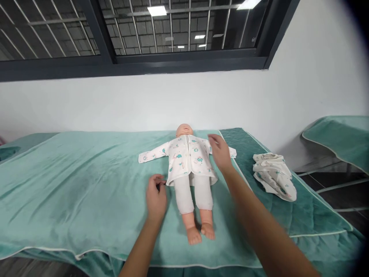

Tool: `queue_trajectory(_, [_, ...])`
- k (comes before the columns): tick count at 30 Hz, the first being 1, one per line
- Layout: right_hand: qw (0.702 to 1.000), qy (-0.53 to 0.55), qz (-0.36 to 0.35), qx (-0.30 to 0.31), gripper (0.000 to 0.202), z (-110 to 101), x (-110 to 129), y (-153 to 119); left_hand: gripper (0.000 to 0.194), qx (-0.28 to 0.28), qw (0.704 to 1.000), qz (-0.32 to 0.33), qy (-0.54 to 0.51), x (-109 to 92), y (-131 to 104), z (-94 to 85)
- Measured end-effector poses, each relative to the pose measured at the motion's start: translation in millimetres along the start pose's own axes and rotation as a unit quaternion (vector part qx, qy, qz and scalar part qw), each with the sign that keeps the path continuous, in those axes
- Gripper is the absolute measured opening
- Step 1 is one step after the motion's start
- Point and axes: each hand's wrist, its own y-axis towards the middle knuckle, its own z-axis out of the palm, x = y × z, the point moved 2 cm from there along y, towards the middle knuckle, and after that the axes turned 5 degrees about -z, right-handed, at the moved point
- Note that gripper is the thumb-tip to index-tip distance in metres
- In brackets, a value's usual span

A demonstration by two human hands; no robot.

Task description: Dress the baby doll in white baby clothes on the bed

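Note:
A baby doll (189,215) lies on its back, head toward the wall and bare feet toward me. It wears a white printed jacket (180,157) and white trousers (183,194). Its arms are spread inside the long sleeves. My left hand (156,198) is beside the jacket's lower left corner, fingers loosely bent with a gap between them; whether the fingertips touch the hem I cannot tell. Over the doll's sleeve on the right is my right hand (220,152), fingers stretched out and nothing seen in them. It hides part of that sleeve.
A green sheet (86,184) covers the bed, with a darker quilted cover (311,213) on the right. Folded white printed clothing (273,177) lies there. A white wall (129,102) and a barred window (178,30) stand behind. Another green-covered bed (343,132) is at far right.

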Motion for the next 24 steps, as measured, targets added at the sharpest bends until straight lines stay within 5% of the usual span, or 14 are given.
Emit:
queue_trajectory(2, [0.988, -0.020, 0.123, -0.096, 0.041, -21, -28, -18, 0.024, 0.001, 0.999, -0.034, -0.031, 2, 3, -1.1])
queue_trajectory(5, [0.977, -0.038, 0.181, -0.108, 0.039, -35, -56, -35, 0.026, 0.032, 0.995, -0.075, -0.057, 1, 20, 0.7])
queue_trajectory(9, [0.979, 0.004, 0.206, -0.003, 0.041, -24, -65, -37, 0.039, 0.123, 0.969, -0.168, -0.133, -11, 55, 11.9])
queue_trajectory(14, [0.966, 0.047, 0.240, 0.081, 0.048, -10, -71, -26, 0.039, 0.266, 0.863, -0.282, -0.324, -31, 85, 34.0])
queue_trajectory(17, [0.958, 0.042, 0.262, 0.108, 0.052, -9, -77, -22, 0.037, 0.276, 0.825, -0.323, -0.373, -28, 95, 45.5])
queue_trajectory(24, [0.941, 0.032, 0.305, 0.145, 0.051, -8, -78, -15, 0.039, 0.258, 0.799, -0.373, -0.395, -14, 97, 56.0])
